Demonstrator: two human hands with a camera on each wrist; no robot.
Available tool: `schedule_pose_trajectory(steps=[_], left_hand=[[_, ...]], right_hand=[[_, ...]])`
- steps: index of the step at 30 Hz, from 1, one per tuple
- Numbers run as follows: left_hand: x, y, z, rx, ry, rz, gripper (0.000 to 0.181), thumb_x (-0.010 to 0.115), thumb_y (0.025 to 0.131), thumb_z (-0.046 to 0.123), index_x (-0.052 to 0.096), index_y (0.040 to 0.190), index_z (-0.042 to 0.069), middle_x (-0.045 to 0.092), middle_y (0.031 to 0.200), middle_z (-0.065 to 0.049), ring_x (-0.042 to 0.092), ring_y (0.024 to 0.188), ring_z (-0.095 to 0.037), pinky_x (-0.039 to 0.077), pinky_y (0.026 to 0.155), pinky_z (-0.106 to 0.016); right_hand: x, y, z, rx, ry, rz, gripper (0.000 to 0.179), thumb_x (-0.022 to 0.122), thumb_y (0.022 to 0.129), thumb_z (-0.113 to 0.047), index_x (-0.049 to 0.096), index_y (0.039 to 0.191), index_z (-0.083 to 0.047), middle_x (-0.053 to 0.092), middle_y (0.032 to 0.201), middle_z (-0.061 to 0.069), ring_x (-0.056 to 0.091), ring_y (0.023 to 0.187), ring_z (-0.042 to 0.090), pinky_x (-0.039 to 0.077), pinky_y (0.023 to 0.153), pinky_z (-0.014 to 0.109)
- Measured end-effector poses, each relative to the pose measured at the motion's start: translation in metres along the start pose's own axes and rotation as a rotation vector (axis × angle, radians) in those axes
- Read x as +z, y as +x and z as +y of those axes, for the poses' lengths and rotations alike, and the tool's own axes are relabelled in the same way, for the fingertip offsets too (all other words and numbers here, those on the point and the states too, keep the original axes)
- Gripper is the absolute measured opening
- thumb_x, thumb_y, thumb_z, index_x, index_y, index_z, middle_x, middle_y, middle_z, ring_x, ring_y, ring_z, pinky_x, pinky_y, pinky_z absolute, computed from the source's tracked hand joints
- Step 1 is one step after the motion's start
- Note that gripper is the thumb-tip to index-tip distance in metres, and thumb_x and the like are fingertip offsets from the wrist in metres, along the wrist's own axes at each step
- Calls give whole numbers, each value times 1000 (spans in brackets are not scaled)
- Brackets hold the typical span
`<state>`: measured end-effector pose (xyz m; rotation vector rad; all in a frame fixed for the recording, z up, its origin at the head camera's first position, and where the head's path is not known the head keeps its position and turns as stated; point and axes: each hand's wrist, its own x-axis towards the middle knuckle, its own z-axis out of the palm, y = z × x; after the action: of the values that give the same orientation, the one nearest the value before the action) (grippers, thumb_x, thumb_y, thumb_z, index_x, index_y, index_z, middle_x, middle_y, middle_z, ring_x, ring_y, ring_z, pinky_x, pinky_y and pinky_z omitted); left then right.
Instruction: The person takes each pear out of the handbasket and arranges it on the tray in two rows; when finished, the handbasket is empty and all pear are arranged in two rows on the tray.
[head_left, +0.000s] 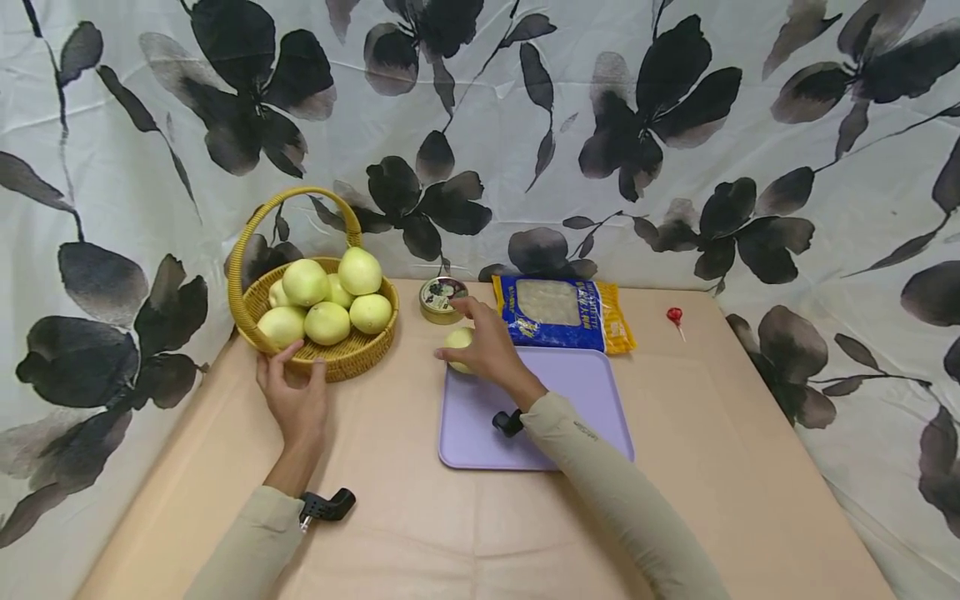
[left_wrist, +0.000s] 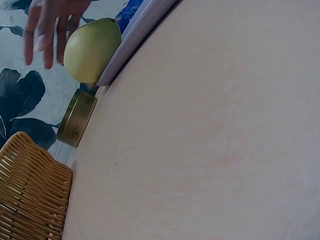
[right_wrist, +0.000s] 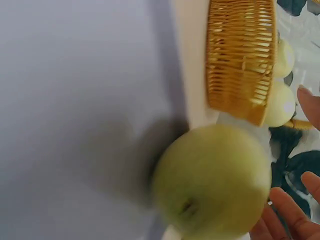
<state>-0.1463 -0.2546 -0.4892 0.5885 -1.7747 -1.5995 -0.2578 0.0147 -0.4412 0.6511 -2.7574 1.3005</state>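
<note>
My right hand [head_left: 489, 348] hovers over a pale yellow-green pear [head_left: 459, 343] at the far left corner of the lilac tray [head_left: 570, 375]. In the right wrist view the fingers [right_wrist: 285, 212] are spread beside the pear [right_wrist: 212, 180], with the thumb apart from it. The left wrist view shows those fingers hanging straight behind the pear [left_wrist: 92, 50]. My left hand [head_left: 296, 400] rests its spread fingertips at the front of the yellow wicker basket [head_left: 352, 362]. Several similar pears [head_left: 327, 322] fill this basket. The left hand is out of its own wrist view.
A round gold tin [head_left: 442, 300] stands behind the pear. A blue and yellow food packet [head_left: 558, 312] lies at the tray's far edge. Farther right lies a red lollipop [head_left: 675, 317]. A flowered cloth [head_left: 525, 125] hangs behind the table.
</note>
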Motion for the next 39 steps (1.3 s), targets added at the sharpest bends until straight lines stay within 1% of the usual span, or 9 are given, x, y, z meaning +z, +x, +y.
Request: schedule_pose_trajectory(steps=[5, 11, 16, 21, 23, 26, 31, 35, 39], left_hand=[[1, -2, -1, 6, 16, -1, 40, 72, 95, 12, 67, 135, 16, 12, 178, -5, 8, 165, -15, 10, 132, -25], [0, -2, 1, 12, 18, -2, 40, 71, 96, 12, 66, 135, 16, 12, 177, -4, 8, 165, -15, 10, 132, -25], [-1, -1, 0, 13, 30, -4, 40, 72, 95, 12, 66, 135, 16, 13, 177, -3, 8, 165, -15, 10, 132, -26], [0, 0, -2, 6, 26, 0, 40, 73, 95, 12, 66, 135, 16, 12, 177, -2, 8, 165, -15, 9, 132, -26], [0, 0, -2, 4, 19, 2, 40, 73, 96, 11, 66, 135, 15, 12, 177, -2, 8, 165, -16, 9, 132, -27], [1, -2, 2, 7, 17, 2, 42, 71, 96, 9, 64, 137, 8, 12, 178, -5, 8, 166, -19, 9, 133, -29], [2, -10, 21, 9, 9, 1, 44, 68, 95, 3, 60, 138, -3, 11, 177, -13, 7, 167, -26, 8, 134, -34], [2, -16, 34, 15, -9, 18, 43, 66, 94, 0, 61, 137, -3, 12, 177, -16, 8, 167, -28, 8, 134, -33], [4, -16, 33, 22, -17, 7, 42, 66, 95, 1, 62, 136, -1, 12, 177, -16, 6, 167, -28, 7, 134, -34]], right_hand=[[9, 14, -19, -47, 4, 16, 83, 96, 78, -35, 55, 149, -22, 62, 151, 4, 55, 143, 27, 42, 121, 51], [23, 37, -40, -152, 53, 36, 79, 94, 82, -32, 56, 149, -18, 62, 149, 2, 59, 138, 22, 47, 117, 42], [37, 56, -53, -182, 85, 39, 76, 93, 84, -29, 56, 149, -17, 62, 150, 4, 62, 135, 22, 50, 113, 33], [51, 74, -58, -222, 133, 46, 75, 92, 84, -26, 56, 149, -12, 62, 150, 7, 63, 134, 26, 52, 111, 33], [56, 81, -59, -221, 142, 51, 76, 92, 85, -26, 56, 150, -13, 63, 149, 7, 63, 134, 27, 53, 111, 34], [63, 92, -62, -183, 144, 50, 77, 91, 85, -27, 54, 152, -16, 62, 150, 6, 62, 135, 26, 53, 111, 35], [74, 107, -69, -102, 148, 50, 78, 90, 86, -27, 53, 154, -20, 60, 154, 4, 59, 140, 25, 52, 112, 34], [84, 117, -75, -95, 168, 48, 76, 89, 88, -27, 53, 155, -20, 60, 154, 4, 58, 141, 26, 52, 112, 34], [88, 122, -78, -79, 143, 66, 72, 89, 88, -24, 57, 152, -21, 64, 148, 2, 59, 137, 23, 52, 110, 35]])
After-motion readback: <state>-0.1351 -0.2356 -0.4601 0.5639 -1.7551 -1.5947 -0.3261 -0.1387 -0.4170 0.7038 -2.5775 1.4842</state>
